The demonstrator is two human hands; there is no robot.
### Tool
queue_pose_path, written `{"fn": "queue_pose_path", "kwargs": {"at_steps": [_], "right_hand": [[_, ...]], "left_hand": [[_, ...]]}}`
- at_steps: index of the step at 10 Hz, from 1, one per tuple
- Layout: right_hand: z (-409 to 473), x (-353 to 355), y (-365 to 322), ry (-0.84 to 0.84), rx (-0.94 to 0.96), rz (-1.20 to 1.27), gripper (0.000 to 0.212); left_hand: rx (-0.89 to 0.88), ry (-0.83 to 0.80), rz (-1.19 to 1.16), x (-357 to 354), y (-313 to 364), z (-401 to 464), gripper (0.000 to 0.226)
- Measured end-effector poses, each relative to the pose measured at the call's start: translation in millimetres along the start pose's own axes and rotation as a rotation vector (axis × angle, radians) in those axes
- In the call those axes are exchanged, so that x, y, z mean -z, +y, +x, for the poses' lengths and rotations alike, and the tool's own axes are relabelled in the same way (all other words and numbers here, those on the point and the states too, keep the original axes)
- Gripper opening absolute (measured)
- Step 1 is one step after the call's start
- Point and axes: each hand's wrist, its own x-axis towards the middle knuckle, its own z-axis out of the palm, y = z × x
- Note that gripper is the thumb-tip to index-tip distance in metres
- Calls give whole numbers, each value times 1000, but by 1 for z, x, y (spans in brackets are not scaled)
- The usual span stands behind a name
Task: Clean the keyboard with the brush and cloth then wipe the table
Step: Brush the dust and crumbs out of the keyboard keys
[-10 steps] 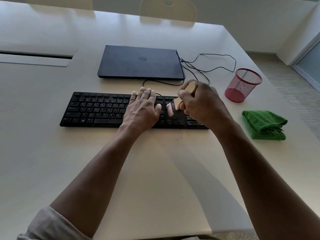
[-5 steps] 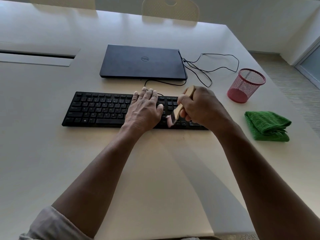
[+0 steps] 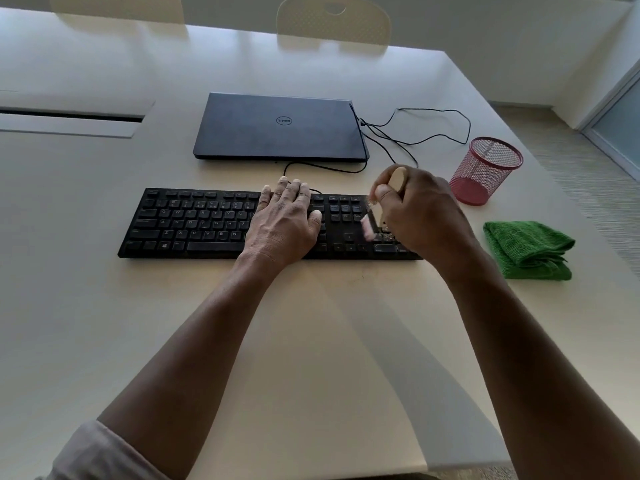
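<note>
Since half a second ago the brush (image 3: 375, 216) has swung from a low slant at the near edge of the keys to a steeper tilt over the number pad, its pale bristles now further right and blurred with motion. The right hand (image 3: 424, 216) clenches round its light wooden handle, whose rounded end pokes up above the thumb, right of centre in the frame.

The left hand (image 3: 285, 225) lies flat with straight fingers on the middle of the keyboard (image 3: 194, 223), pressing it down, much as before. The keyboard is black, full-sized and low, with white legends, lying straight across the middle of the frame; its thin black cable (image 3: 433, 136) loops away toward the upper right.

The green cloth (image 3: 528, 249), folded into a thick soft bundle, sits untouched at the right edge of the frame, just beside the keyboard's right end. Above it stands a red mesh cup (image 3: 486, 171). A closed dark laptop (image 3: 280, 128) lies beyond the keyboard, upper centre. All rest on the pale table (image 3: 104, 323).
</note>
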Motion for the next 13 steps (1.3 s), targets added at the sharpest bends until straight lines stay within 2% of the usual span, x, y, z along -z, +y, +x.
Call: {"fn": "queue_pose_path", "kwargs": {"at_steps": [1, 2, 3, 4, 5, 6, 7, 8, 9, 10, 11, 12, 13], "right_hand": [[3, 3, 2, -62, -48, 209, 19], [1, -1, 9, -104, -68, 210, 19], [2, -3, 16, -3, -33, 14, 19], [8, 1, 19, 46, -74, 124, 18], [9, 3, 15, -72, -136, 346, 17], [8, 0, 15, -103, -121, 216, 20], [12, 0, 19, 16, -66, 2, 22], [22, 3, 21, 53, -125, 197, 20], [27, 3, 20, -19, -188, 383, 18], [35, 2, 25, -80, -225, 254, 20], [43, 5, 27, -7, -204, 58, 23], [52, 7, 26, 22, -202, 162, 22], [57, 3, 23, -53, -242, 375, 20]], "left_hand": [[0, 0, 6, 0, 0, 0, 64], [2, -4, 0, 0, 0, 1, 64], [3, -7, 0, 0, 0, 1, 64], [2, -2, -3, -1, 0, 0, 64], [1, 3, -4, 0, 1, 0, 63], [-1, 3, -9, 0, 1, -1, 63], [1, 0, -11, 0, 0, -1, 64], [-1, 0, -10, 0, 0, -1, 64], [-7, 6, -1, -1, 0, -1, 63], [-5, 14, -7, -1, -1, 0, 63], [-6, 16, -6, -1, 0, -1, 64], [-7, 10, -3, 0, 0, -1, 64], [-7, 9, -2, 0, 0, -1, 64]]}}
